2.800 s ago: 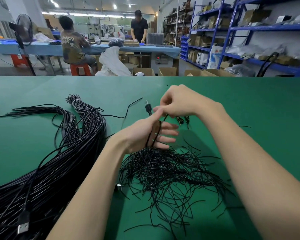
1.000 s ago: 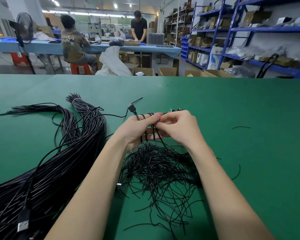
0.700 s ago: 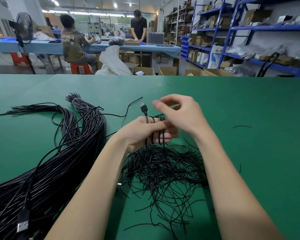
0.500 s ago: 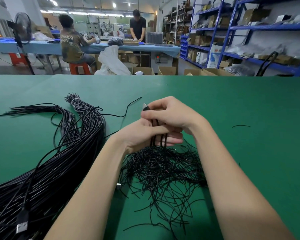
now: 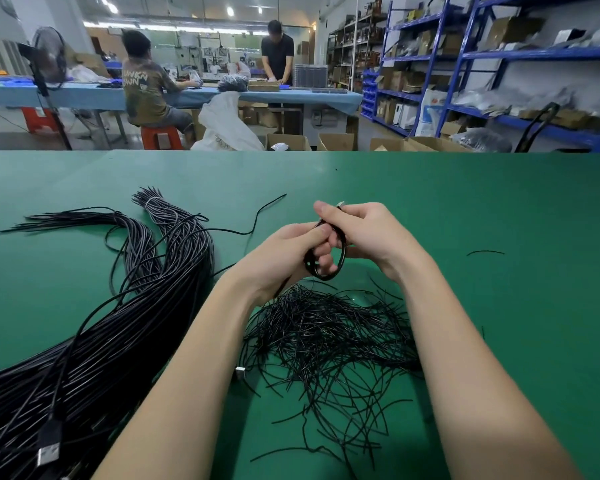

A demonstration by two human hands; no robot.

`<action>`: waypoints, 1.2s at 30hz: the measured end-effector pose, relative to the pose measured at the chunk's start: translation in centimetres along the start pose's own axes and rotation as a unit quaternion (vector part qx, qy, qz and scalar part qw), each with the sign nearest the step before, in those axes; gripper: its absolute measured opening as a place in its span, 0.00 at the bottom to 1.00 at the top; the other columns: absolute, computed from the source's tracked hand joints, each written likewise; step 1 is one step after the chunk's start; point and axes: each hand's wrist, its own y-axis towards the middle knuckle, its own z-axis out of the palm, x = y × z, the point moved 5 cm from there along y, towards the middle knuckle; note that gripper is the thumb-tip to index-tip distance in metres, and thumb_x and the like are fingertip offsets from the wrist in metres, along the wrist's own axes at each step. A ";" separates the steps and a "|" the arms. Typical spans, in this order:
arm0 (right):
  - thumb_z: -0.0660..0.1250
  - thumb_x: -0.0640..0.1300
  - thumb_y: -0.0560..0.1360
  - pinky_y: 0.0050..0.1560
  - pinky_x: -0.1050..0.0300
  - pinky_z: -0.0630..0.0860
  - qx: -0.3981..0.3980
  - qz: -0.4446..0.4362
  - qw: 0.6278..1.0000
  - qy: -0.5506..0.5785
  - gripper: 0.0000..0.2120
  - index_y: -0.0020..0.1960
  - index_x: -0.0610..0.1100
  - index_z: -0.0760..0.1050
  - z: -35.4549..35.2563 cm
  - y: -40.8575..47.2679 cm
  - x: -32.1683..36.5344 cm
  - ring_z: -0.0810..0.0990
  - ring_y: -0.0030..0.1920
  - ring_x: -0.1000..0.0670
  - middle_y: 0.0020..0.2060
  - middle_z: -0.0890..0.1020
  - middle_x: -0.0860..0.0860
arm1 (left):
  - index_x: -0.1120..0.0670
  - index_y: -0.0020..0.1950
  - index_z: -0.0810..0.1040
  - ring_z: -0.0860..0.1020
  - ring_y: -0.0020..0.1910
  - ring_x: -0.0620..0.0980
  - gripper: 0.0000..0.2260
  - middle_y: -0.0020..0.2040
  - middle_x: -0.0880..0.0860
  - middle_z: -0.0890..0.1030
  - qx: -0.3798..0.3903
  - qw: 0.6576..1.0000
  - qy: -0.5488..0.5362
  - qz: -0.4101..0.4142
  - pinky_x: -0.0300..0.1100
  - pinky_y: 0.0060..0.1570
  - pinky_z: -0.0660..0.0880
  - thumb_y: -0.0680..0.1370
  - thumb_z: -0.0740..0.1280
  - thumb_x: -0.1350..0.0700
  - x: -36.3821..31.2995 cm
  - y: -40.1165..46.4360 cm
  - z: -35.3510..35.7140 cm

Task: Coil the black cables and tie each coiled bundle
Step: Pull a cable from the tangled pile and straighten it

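Green matting [image 5: 499, 209] covers the bench; above the pile of short ties [image 5: 329, 341] both hands work one coil [image 5: 326, 261]. The left hand [image 5: 284, 254] pinches its loops, the right hand [image 5: 364, 230] grips the top near the plug. Light, springy cable — best held where the turns cross. Moments ago the loops sat around the left fingers; now they're slipped off into a ring. Uncoiled cables [image 5: 118, 306] lie left of the ties.

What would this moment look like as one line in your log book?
step: coiling | left hand: holds cable coil | right hand: pinches coil top | tie: not yet on | short ties: loose pile on green table | long cables: left
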 end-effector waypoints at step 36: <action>0.72 0.37 0.77 0.26 0.64 0.77 -0.139 -0.106 0.984 -0.041 0.06 0.43 0.46 0.80 0.3 -1.3 -1.6 0.84 0.26 0.52 0.41 0.84 0.47 | 0.52 0.51 0.76 0.76 0.35 0.45 0.11 0.39 0.50 0.76 -0.108 0.980 0.158 -0.055 0.39 0.37 0.71 0.86 0.55 0.56 0.8 -0.3 -0.6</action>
